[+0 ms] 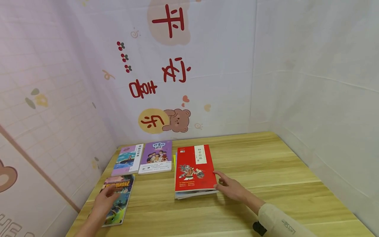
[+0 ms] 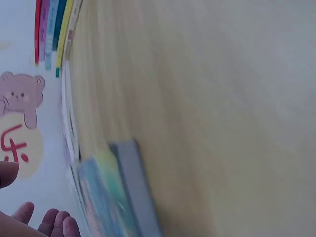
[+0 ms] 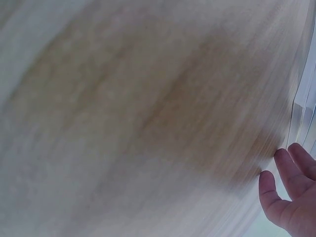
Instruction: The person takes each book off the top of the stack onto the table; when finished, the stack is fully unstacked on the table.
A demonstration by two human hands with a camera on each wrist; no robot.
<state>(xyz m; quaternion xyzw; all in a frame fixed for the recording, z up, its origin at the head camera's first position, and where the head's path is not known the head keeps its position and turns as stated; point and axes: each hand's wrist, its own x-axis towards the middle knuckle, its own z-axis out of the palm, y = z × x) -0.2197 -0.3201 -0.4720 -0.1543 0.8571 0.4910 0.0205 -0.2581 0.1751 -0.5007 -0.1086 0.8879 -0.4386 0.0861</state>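
Spreading out beneath my left hand (image 1: 102, 204) and right hand (image 1: 232, 187), the flat, yellowish wood-grain surface (image 1: 266, 168) bears several books. Just left of my right fingertips sits the red-topped stack of paper books (image 1: 193, 171); I judge it the heaviest load, firm as a block but apt to slide apart, so best squeezed low along both long sides. Ahead of my left hand lie a purple paperback with cartoon figures (image 1: 156, 155) and a purple-and-blue paperback with a white strip (image 1: 127, 160). Right under that hand is a dark, brightly illustrated paperback (image 1: 120, 204): probably light, bendy and slick, better pinched across both edges than by one cover. Both hands have thumb and fingers parted and grip nothing; whether my fingertips touch the books, I cannot tell.
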